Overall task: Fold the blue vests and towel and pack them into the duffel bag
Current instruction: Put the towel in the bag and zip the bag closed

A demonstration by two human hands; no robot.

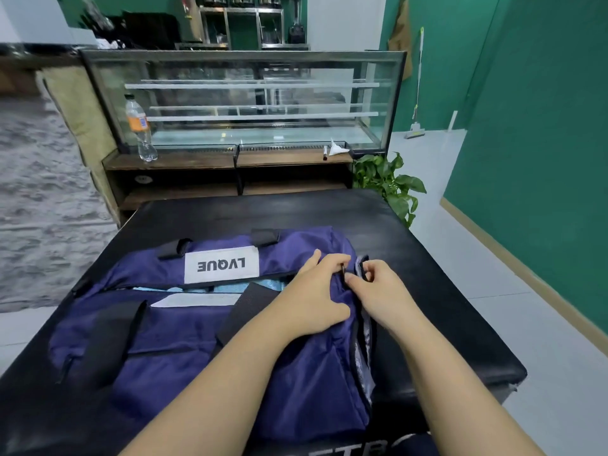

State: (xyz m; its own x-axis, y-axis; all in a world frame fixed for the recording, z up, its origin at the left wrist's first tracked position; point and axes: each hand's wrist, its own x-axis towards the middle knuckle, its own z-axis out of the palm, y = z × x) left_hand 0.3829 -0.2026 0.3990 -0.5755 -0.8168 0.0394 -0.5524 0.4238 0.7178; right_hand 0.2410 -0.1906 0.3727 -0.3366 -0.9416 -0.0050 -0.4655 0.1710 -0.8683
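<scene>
Head view showed the duffel bag (204,337) on my counter (427,225), blue fabric (204,288) inside; right hand (378,291) fingers pinched the zipper pull (343,269), left hand (316,297) gripping cloth. I'd pull steadily leftward, holding fabric taut.

— Bench (427,245): black padded vinyl, smooth, faintly glossy.
— Duffel bag (184,337): navy woven nylon, slight sheen, creased; matt black webbing straps (115,337); white cloth label (221,264).
— Behind: clear glass display case (256,100), rough dark wooden shelf (184,161), transparent plastic bottle (139,126).
</scene>
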